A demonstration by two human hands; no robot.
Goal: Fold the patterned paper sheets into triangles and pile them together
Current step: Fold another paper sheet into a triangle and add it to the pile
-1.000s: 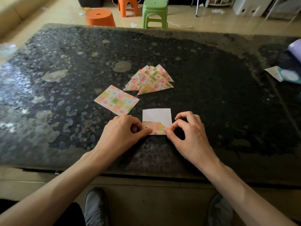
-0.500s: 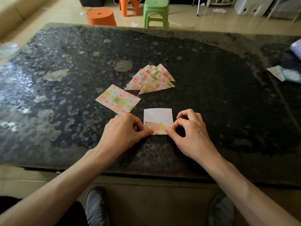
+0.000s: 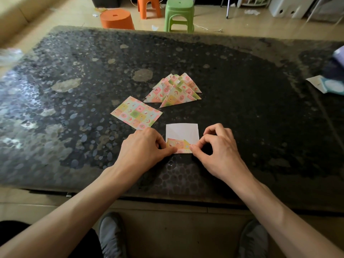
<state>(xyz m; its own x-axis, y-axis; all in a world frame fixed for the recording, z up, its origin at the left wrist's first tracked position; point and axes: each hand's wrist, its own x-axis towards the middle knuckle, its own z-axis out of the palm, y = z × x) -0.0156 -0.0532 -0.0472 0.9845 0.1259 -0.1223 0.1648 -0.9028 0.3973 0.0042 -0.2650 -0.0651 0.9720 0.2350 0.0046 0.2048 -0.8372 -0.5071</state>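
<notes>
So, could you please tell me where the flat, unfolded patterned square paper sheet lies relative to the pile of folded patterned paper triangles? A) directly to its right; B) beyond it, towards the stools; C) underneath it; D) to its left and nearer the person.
D: the unfolded patterned square paper sheet lies left of the pile of folded patterned paper triangles and nearer the person.

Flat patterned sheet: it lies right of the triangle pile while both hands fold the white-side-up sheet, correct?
No. The head view shows the flat patterned sheet left of the triangle pile. The left hand and right hand do fold the white-side-up sheet.
</notes>
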